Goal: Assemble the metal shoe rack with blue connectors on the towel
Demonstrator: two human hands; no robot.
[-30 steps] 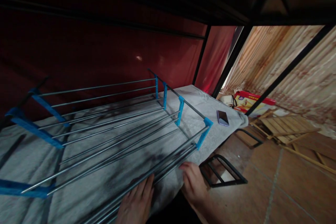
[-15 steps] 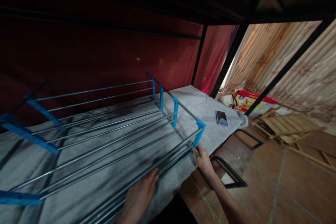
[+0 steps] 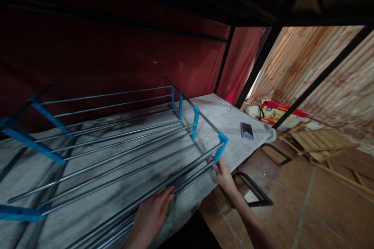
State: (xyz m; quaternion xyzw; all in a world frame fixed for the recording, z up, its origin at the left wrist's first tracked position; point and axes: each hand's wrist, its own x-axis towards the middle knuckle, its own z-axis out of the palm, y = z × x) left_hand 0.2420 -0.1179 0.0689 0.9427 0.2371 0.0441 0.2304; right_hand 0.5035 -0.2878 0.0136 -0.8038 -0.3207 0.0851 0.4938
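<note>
A rack of grey metal rods with blue plastic brackets lies across a grey cloth-covered surface. My left hand is wrapped over the bundle of rods along the near side. Further right, my right hand grips the lower end of the nearest blue bracket at the rack's right corner. The undersides of the rods and part of my fingers are hidden. At the left, one rod's end lies free above a blue bracket.
A phone lies on the cloth at the right. Beyond it are a red and yellow box and folded wooden slats on the floor. Black posts and bars frame the space. Black metal loops jut out below the cloth's edge.
The view has shifted slightly. Both hands keep their places on the rack, and the near rods at the left sit a little differently against the blue bracket.
</note>
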